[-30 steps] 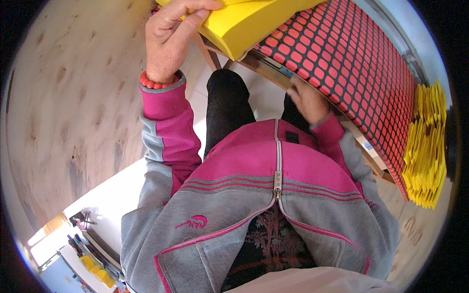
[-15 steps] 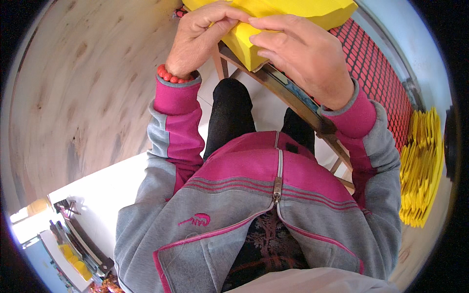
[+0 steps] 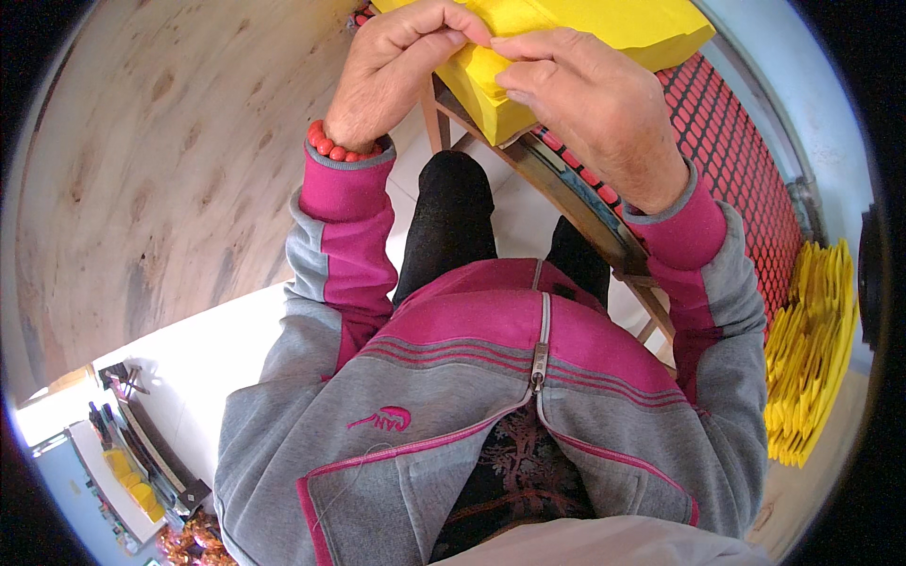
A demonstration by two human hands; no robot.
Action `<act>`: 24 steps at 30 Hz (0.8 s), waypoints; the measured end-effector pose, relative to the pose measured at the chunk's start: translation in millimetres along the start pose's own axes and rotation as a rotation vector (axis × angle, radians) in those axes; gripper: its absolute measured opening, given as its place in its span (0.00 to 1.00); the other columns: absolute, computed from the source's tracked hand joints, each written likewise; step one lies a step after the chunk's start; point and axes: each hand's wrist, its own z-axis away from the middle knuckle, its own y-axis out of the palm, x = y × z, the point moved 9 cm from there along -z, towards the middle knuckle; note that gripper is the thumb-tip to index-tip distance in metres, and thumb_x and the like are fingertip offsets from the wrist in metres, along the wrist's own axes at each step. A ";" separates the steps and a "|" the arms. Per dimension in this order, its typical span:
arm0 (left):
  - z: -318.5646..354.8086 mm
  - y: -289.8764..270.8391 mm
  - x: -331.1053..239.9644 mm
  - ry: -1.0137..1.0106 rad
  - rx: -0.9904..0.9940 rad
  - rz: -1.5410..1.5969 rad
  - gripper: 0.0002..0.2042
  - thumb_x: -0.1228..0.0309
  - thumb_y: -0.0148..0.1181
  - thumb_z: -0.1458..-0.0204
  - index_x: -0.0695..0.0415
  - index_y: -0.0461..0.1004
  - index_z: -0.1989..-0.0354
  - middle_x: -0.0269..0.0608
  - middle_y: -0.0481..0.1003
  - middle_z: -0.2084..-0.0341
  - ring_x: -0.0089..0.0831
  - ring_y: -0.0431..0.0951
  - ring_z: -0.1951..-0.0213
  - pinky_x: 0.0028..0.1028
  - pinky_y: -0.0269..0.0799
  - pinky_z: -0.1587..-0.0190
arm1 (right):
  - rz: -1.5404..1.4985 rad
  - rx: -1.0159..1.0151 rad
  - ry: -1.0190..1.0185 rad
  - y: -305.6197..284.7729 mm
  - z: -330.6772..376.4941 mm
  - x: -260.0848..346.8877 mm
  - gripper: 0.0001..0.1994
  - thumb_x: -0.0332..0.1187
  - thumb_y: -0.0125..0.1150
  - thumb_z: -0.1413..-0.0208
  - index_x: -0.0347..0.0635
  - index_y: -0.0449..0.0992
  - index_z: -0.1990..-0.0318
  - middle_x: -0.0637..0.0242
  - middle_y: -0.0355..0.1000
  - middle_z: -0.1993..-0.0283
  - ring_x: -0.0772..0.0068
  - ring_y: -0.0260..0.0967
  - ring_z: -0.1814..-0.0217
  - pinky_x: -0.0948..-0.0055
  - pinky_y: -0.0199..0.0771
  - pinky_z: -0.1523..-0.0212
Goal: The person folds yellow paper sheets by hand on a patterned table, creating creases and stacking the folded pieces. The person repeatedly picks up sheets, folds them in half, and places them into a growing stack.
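Piece of folded yellow material [image 3: 623, 26] lies across red-and-black tabletop [image 3: 722, 141], near corner at its edge, likely for reach. Left hand [image 3: 392, 75] pinches it, probably steadying; right hand [image 3: 604, 108] half-curled against it, can't tell if gripping.

Pink embroidered lettering [image 3: 389, 420] on jacket [image 3: 444, 391]

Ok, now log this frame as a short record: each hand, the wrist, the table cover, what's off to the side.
Left hand: fingertips at the yellow bundle, grip unclear
Right hand: fingertips at the same bundle, close to the left's; grip unclear
Left wrist: red bead bracelet
Table cover: red and black
Right side: yellow stack
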 end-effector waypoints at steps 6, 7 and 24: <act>-0.7 1.5 -9.0 -0.012 0.069 -0.093 0.11 0.78 0.48 0.40 0.63 0.78 0.57 0.35 0.78 0.59 0.25 0.75 0.53 0.24 0.67 0.46 | -0.118 -0.040 0.095 -0.2 -0.9 -6.9 0.06 0.23 0.66 0.45 0.38 0.77 0.61 0.59 0.79 0.55 0.58 0.78 0.54 0.66 0.78 0.55; 0.0 1.8 -10.0 -0.015 0.072 -0.085 0.11 0.79 0.49 0.41 0.63 0.78 0.57 0.35 0.78 0.59 0.25 0.75 0.52 0.25 0.67 0.46 | -0.143 -0.045 0.103 -0.3 -1.0 -7.4 0.06 0.22 0.66 0.45 0.37 0.76 0.61 0.59 0.79 0.55 0.57 0.78 0.54 0.66 0.78 0.55; 3.1 3.6 -4.5 0.043 -0.023 0.027 0.05 0.76 0.60 0.39 0.61 0.78 0.57 0.32 0.78 0.59 0.22 0.76 0.54 0.24 0.69 0.48 | -0.188 -0.133 0.217 -8.0 2.1 -9.1 0.07 0.24 0.69 0.49 0.36 0.78 0.63 0.51 0.77 0.50 0.57 0.79 0.56 0.68 0.80 0.57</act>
